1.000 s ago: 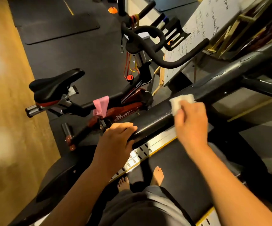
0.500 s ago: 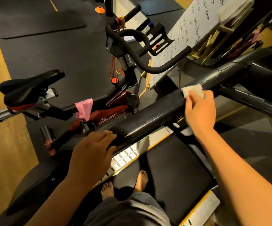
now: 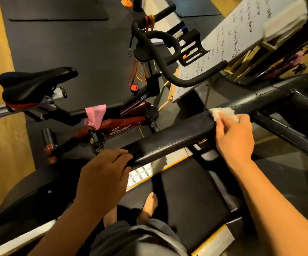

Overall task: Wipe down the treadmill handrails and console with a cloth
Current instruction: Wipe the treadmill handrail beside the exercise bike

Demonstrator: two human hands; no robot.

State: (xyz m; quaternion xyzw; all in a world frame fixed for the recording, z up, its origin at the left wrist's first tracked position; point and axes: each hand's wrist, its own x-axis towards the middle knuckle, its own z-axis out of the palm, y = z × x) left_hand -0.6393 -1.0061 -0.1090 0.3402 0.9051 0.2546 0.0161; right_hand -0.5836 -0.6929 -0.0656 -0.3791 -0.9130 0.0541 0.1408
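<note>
A handrail (image 3: 168, 143) between bike (image 3: 112, 122) and belt (image 3: 186, 191).
The bike stood left of the handrail, the belt right; the cloth (image 3: 223, 113) lay on the rail's far stretch under the right hand (image 3: 234, 137), the left hand (image 3: 103, 180) nearer, a whiteboard (image 3: 232, 43) beyond.

right hand (image 3: 234, 137) slid cloth (image 3: 221, 112) farther up handrail (image 3: 168, 141), away from left hand (image 3: 103, 180)

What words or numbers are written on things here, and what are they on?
Whiteboard: handwritten lines, too blurred to read.
Spin bike, red frame part: white logo, too small and blurred to read.
Spin bike, black tube: one pale letter, maybe "S", not sure.
No writing seen on the cloth or handrail.
</note>
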